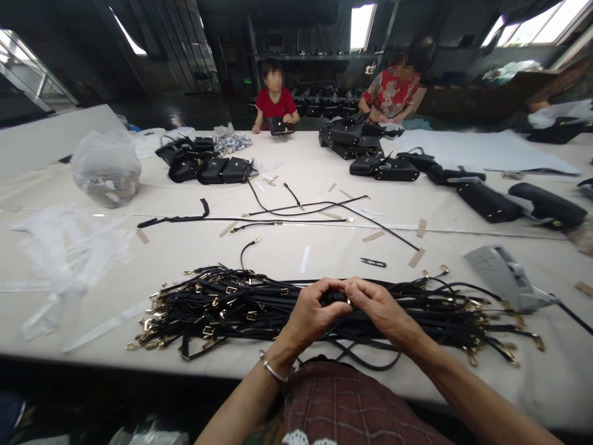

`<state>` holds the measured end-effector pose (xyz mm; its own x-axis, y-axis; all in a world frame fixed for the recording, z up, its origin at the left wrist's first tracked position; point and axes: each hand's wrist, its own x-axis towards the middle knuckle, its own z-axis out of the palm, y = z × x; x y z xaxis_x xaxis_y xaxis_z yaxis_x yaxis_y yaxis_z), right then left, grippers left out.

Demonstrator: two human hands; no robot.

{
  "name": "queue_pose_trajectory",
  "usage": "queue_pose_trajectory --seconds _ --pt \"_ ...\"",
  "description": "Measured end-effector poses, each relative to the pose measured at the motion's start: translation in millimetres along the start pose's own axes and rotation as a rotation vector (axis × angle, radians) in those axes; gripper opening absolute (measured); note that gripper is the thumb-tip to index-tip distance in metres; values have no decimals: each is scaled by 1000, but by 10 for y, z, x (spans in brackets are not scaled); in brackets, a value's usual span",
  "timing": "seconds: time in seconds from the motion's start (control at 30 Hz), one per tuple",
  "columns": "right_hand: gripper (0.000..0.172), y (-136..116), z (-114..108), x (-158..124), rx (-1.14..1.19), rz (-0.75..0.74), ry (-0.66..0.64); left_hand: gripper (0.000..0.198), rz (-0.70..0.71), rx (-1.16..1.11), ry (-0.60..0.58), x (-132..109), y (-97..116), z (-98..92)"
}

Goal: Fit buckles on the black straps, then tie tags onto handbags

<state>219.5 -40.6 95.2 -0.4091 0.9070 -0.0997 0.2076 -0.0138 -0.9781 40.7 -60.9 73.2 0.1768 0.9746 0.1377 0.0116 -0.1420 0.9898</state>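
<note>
My left hand (pixel 311 312) and my right hand (pixel 378 306) meet over a big pile of black straps with gold clasps (pixel 222 306) at the table's near edge. Both hands are closed in a pinch on one black strap (pixel 334 298) held between them. A silver bangle sits on my left wrist. The pile stretches from left to right under and past my hands.
Loose straps (pixel 296 213), small thread snips (pixel 373 262), paper tags and a grey tool (pixel 503 275) lie on the white table (pixel 324 247). Black bags (pixel 208 167) sit farther back, a plastic bag (pixel 106 167) at left. Two people work at the far side.
</note>
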Motion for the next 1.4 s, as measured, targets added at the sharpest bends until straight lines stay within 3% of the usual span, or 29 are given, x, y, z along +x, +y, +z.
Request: queue_pose_trajectory --seconds 0.1,0.2,0.4,0.5,0.6,0.73,0.87,0.97,1.07,1.17,1.27,1.4 --pt "38 -46 -133 -16 9 43 -114 24 -102 -137 -13 2 -6 -34" --pt "39 -43 -186 -9 29 16 -147 19 -114 -77 -1 5 -6 -29" --pt "37 88 -100 43 11 20 -109 18 -109 41 -42 39 -25 -44" --pt "30 74 -101 39 -98 49 -44 19 -192 -135 -102 58 -70 -111" --pt "23 37 -110 25 -281 -40 56 23 -251 -328 -70 67 -129 -175" --pt "20 35 -115 43 -362 -196 105 33 -216 -63 -171 82 -160 -233" --pt "15 53 -131 85 -348 -200 89 46 -181 97 -285 87 -164 -236" --pt "18 60 -128 101 -271 -119 38 44 -200 -46 -266 64 -184 -174" --pt "36 75 -79 110 -36 52 -144 44 -289 -243 -255 43 -203 -65" --pt "33 91 -2 120 234 157 -229 48 -344 -427 -260 40 -221 28" --pt "34 83 13 130 338 185 -136 46 -358 -555 -253 13 -255 18" --pt "44 52 -152 127 392 213 55 38 -375 -613 -229 -113 -314 -183"
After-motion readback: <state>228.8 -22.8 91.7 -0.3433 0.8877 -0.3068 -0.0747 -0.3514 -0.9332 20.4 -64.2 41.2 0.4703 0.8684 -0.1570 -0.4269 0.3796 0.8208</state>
